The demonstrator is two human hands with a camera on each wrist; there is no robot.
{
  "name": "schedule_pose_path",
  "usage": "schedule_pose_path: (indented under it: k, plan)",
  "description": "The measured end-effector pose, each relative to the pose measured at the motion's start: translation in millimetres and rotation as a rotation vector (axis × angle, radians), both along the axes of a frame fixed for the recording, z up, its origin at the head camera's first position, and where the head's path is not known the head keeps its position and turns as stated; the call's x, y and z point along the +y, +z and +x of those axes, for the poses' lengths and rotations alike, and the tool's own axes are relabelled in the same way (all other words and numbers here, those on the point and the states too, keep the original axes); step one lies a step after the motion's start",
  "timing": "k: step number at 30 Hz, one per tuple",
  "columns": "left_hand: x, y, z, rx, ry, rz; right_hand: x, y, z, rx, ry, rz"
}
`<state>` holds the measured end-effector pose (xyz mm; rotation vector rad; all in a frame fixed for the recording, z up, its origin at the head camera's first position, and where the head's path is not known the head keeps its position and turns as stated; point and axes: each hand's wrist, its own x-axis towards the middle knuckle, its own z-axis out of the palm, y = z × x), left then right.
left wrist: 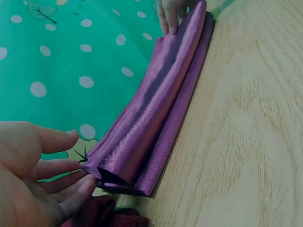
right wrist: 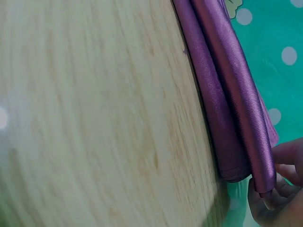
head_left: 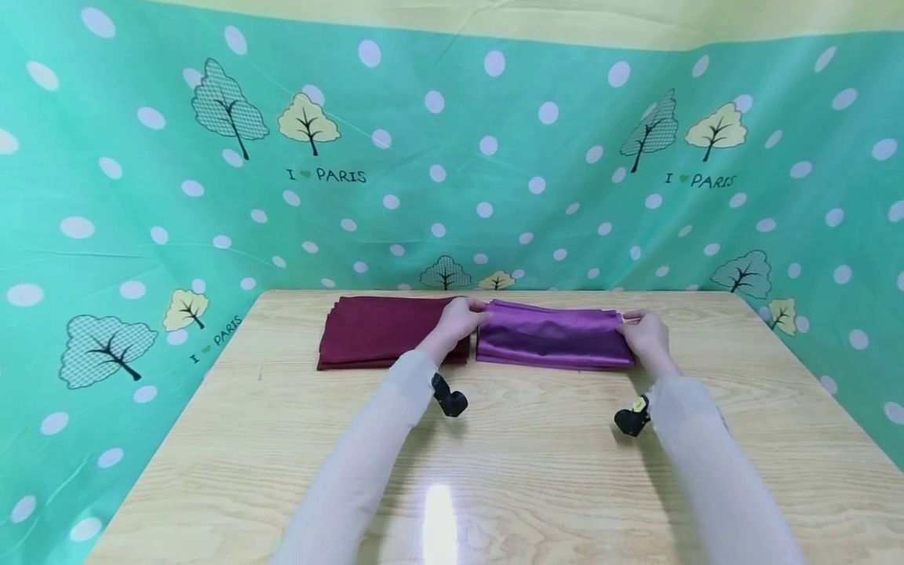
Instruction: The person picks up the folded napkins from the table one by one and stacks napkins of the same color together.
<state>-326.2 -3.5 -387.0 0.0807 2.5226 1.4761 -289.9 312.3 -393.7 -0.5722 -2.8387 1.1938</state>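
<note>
A folded purple satin cloth (head_left: 554,337) lies on the table as a long strip. At its left end is my left hand (head_left: 459,318); in the left wrist view that hand's fingertips (left wrist: 87,184) touch the cloth's corner, with the thumb standing apart from it. My right hand (head_left: 646,337) pinches the opposite end of the satin, as the right wrist view shows its fingers (right wrist: 260,208) round the fold. Left of the satin is a folded dark red cloth (head_left: 388,329), partly covered by my left hand and forearm.
Both cloths are near the back of the light wooden table (head_left: 537,471). Behind and beside it hangs a green dotted curtain (head_left: 410,204) with printed trees. Black wrist cameras (head_left: 450,396) sit under the sleeves.
</note>
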Motion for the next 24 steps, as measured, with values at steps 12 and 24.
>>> schedule_pose_path:
  k: [12, 24]
  plan:
    - [-13.9, 11.7, 11.6, 0.025, -0.026, -0.025, 2, 9.3, 9.1, 0.048, 0.034, -0.003]
    - [-37.6, 12.1, 19.1, 0.037, -0.033, -0.047, -4, 19.3, 15.2, 0.133, 0.125, 0.037]
